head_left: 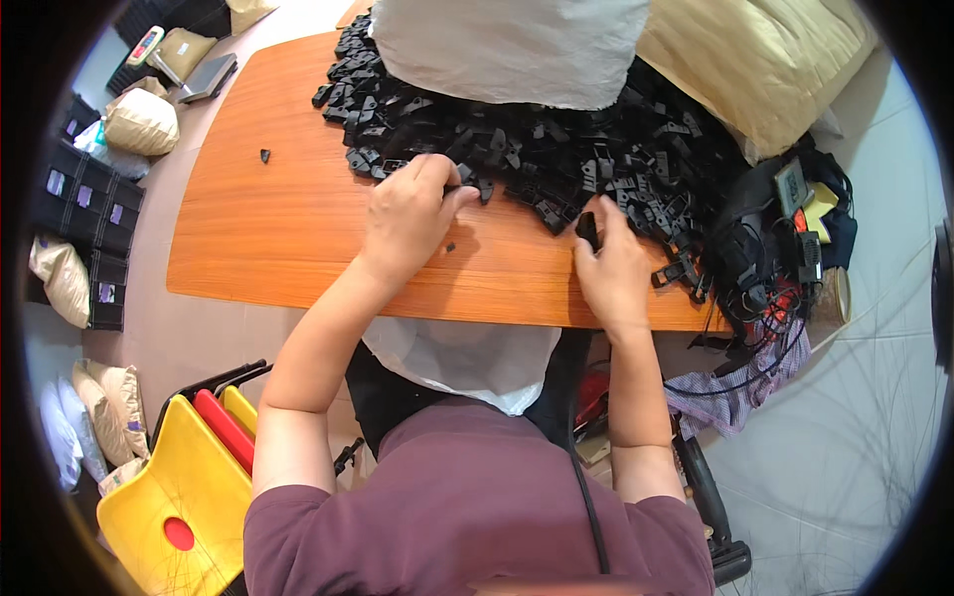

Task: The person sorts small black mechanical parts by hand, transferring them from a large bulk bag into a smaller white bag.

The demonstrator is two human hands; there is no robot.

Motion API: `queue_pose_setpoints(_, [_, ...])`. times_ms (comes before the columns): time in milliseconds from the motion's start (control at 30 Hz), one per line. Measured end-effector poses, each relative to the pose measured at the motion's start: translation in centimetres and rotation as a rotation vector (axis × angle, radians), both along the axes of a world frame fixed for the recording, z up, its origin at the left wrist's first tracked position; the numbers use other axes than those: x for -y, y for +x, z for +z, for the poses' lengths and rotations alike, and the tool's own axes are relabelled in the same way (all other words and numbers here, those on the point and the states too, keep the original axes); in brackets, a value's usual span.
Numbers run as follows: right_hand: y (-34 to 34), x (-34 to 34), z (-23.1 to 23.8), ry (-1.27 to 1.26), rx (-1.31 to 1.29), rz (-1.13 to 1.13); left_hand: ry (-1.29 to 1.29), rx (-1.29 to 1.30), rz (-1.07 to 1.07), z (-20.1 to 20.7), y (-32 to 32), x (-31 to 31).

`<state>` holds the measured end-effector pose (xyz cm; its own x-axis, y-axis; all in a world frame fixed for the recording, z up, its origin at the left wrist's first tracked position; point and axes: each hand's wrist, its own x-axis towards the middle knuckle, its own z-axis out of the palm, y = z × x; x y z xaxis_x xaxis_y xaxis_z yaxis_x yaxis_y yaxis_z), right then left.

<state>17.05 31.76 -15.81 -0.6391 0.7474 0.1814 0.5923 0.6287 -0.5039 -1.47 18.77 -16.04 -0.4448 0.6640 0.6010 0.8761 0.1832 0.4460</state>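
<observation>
Evidently, from my remote post, the bare right hand [616, 268] clamps a small black plastic part [588, 230] between thumb and fingers, over the orange-brown wooden table [248, 219], beside the black plastic heap [636, 184]. I cannot tell whether the bare left hand [409, 217], fingertips curled at the heap's near edge, grips anything. I judge a light, steady pinch advisable.

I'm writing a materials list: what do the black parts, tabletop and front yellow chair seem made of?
Black parts: probably plastic, satin; moulded-looking shapes, soft highlights.
Tabletop: wood or wood-look laminate, smooth; orange-brown, grain-like streaks.
Front yellow chair: likely plastic, smooth; evenly coloured, curved shell.
</observation>
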Motion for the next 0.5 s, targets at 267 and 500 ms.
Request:
queue_pose_setpoints(267, [1.2,0.2,-1.2,0.237,0.070,0.055,-0.025,0.393,-0.405,-0.9,2.3,0.1])
queue_pose_setpoints(500, [2.2,-6.1,1.9,0.449,0.337,-0.288,-0.135,0.936,-0.316,-0.7,2.1,0.8])
